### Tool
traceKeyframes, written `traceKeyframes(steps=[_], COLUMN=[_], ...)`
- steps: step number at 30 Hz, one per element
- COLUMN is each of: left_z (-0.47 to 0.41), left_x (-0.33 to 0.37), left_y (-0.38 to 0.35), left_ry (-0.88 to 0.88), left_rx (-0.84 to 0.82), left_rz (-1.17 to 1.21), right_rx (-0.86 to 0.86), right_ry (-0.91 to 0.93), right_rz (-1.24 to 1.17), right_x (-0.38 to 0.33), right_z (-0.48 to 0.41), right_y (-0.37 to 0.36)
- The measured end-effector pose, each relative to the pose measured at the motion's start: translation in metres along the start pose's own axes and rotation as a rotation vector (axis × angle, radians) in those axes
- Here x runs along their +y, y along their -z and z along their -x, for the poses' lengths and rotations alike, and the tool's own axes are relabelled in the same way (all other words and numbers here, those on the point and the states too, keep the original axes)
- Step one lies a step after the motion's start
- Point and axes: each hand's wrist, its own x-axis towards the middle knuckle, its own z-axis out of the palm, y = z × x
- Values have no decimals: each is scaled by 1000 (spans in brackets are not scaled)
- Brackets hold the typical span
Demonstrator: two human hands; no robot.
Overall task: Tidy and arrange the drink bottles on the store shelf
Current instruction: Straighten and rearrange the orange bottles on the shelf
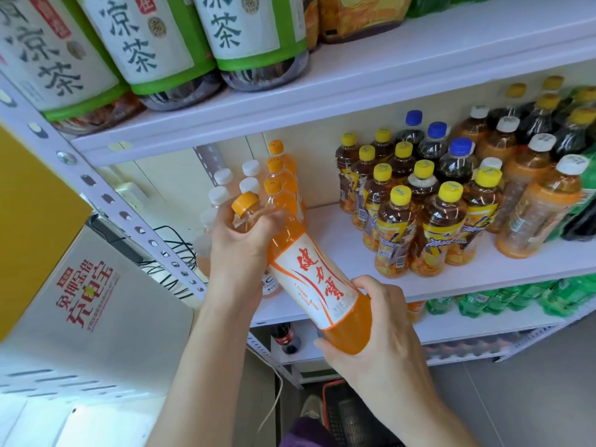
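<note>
Fingers [325,348] of both hands curled round tilted bottle [309,279] at mid shelf [338,240] front.
Neck is gripped by left hand [238,250], base by right hand [380,321], cap up-left. Full, smooth plastic is judged heavy and slippery; a two-point hold is advised. Bare shelf is seen between orange row [280,182] and tea bottles [419,221]; upper board [322,101] is close overhead.

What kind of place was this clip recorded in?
Probably a small shop's drinks section: a white shelf carries rows of yellow-capped tea bottles, and big herbal tea bottles stand on the level above.
</note>
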Motion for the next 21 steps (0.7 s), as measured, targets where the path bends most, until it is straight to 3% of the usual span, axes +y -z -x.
traceKeyframes(steps=[5, 10, 12, 17, 21], left_z=[2, 4, 2, -14, -23], left_x=[-3, -1, 4, 21, 25], left_y=[9, 16, 17, 26, 33], left_ry=[-96, -140, -150, -311, -306], left_rx=[-125, -425, -485, -433, -437], left_rz=[11, -177, -282, -730, -927], right_rx=[-256, -516, -491, -332, -266], right_ry=[-10, -81, -83, -73, -63], right_rz=[-158, -461, -466, -356, -240], right_x=[1, 1, 2, 11, 18], right_z=[-7, -23, -26, -34, -50], right_y=[0, -7, -16, -42, -58])
